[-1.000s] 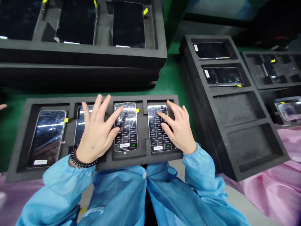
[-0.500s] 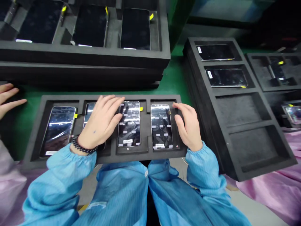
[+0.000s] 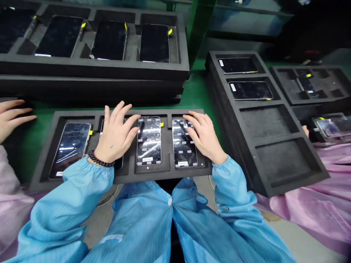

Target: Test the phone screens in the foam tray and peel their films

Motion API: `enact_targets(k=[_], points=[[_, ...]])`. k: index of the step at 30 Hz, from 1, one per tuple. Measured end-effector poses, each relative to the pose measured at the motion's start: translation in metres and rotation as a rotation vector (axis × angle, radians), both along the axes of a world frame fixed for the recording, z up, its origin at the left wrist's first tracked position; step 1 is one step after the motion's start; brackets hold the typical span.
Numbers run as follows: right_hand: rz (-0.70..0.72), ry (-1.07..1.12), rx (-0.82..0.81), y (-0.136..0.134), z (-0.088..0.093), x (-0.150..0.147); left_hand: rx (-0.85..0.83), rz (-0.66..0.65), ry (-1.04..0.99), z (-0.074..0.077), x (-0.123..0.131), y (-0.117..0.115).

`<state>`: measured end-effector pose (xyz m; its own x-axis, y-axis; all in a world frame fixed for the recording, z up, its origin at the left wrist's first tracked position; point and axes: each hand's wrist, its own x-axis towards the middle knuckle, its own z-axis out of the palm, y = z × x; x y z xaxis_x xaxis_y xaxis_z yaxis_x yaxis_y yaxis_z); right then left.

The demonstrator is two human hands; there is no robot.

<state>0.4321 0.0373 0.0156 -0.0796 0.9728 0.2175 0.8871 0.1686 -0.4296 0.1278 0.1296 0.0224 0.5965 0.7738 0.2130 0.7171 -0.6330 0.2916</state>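
Observation:
A black foam tray [image 3: 128,178] lies before me with several smartphones in its pockets. My left hand [image 3: 116,133], fingers spread, hovers over the second phone [image 3: 119,163] and hides most of it. Its thumb and forefinger reach the left edge of the third phone [image 3: 148,142]; whether they touch it I cannot tell. My right hand [image 3: 204,134] is open over the upper right part of the rightmost phone [image 3: 185,148], fingertips above its screen. Both these phones carry small pale patches and a white label. The leftmost phone [image 3: 71,146] has a yellow tab at its upper right.
Behind stands a stack of foam trays [image 3: 115,67] with phones in the top one. On the right is another tray stack [image 3: 246,124] with two phones in it. A co-worker's hand [image 3: 13,118] is at far left; a pink sleeve [image 3: 309,182] is at far right.
My right hand has moved left, from beside the rightmost phone to over its upper part. My left hand's fingers have spread and lifted. The view has shifted slightly.

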Motion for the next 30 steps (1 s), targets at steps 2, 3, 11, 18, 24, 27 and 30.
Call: enact_targets(k=[2,3,11,18,24,27,30], points=[[0.041,-0.068,-0.032,0.002,0.003,-0.005,0.004,0.015,-0.002,-0.004,-0.002,-0.002],[0.058,-0.094,-0.048,0.003,0.004,-0.007,0.006,0.018,-0.005,-0.006,-0.003,-0.002],[0.095,-0.159,-0.066,0.006,0.004,-0.01,0.038,-0.006,0.045,-0.011,-0.001,0.0],[-0.012,-0.177,-0.018,-0.006,0.002,-0.004,0.022,-0.023,0.026,-0.008,0.002,-0.001],[-0.103,-0.165,0.056,-0.012,0.002,0.0,-0.046,-0.083,0.109,-0.006,0.013,0.002],[-0.134,-0.183,0.051,-0.015,-0.001,0.002,-0.073,-0.076,0.101,-0.005,0.014,0.002],[-0.14,-0.17,0.003,-0.018,-0.005,0.004,-0.085,-0.073,0.028,-0.003,0.016,-0.001]])
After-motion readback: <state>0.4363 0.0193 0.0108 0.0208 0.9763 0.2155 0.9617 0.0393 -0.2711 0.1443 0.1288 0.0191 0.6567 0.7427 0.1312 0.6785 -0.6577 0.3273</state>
